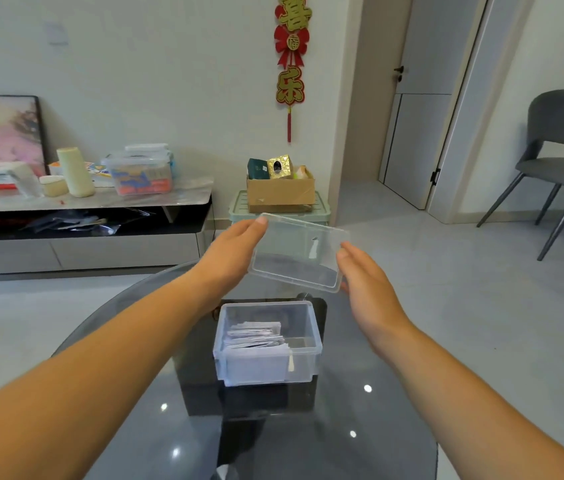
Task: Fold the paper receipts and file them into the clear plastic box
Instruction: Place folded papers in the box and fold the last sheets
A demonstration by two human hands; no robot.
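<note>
Clear plastic makes up the small box (314,345) that sits open in the middle of the frame, on the dark glass table (360,427). Folded white receipts (256,336) are packed inside it. They stand in a stack in the left part of the box.

Higher up, by the wall, a brown cardboard box (280,195) rests on a pale green bin (239,206). It holds a gold tissue box (280,166) and a dark green pack (257,167). At the upper left of the frame, a clear tub (142,176) with bright things inside sits on a low cabinet (100,199).

You hold the lid (297,258) up in the air, just above the box in the frame and not touching it. It is see-through, with a raised rim, and it is tilted.

Both your arms reach forward from the lower corners. Your left hand (235,258) holds the lid's left edge, with the thumb pressed on its upper left corner. Its other fingers are hidden behind the lid. Your right hand (365,282) holds the right edge. The thumb lies on that edge, and one fingertip peeks out under the lower right corner, so the hand pinches the lid.
</note>
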